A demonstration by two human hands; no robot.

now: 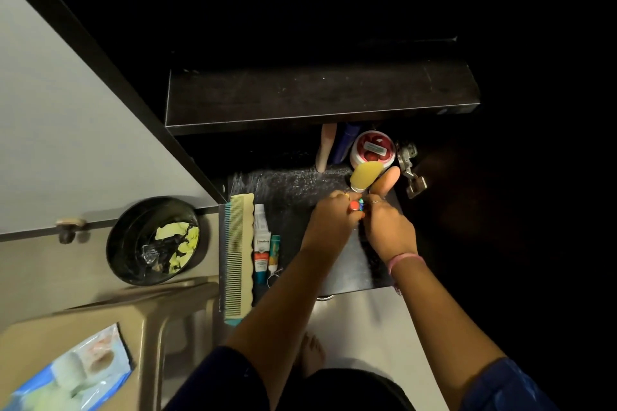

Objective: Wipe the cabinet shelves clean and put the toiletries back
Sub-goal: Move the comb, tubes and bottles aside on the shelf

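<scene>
— Two hands show in my head view, but tell me what lies at the far left first.

— I see a blue and white packet point(76, 374) on a tan plastic stool point(110, 317) at lower left. Behind it a round black bin point(123, 243) stands on the floor, with yellow scraps inside.

— And on the cabinet shelf point(293, 183)?

— Along its left edge a long comb point(237, 257) lies lengthwise. Just beside it lie a white tube point(261, 243) and a smaller teal tube point(274, 252), side by side.

— Where are the hands?

— I see the left hand point(329, 225) and right hand point(389, 230) meet over the dusty shelf, fingers pinched together on a small red and blue item point(356, 204); I cannot tell what it is. A pink band point(405, 260) circles the right wrist.

— What sits past them?

— A yellow bottle point(365, 177) and a peach one point(387, 182) lie touching the fingertips. Behind them stand a red-lidded jar point(372, 148), a dark blue bottle point(344, 147) and a pale tube point(325, 148). A metal hinge point(410, 167) is at the right.
</scene>
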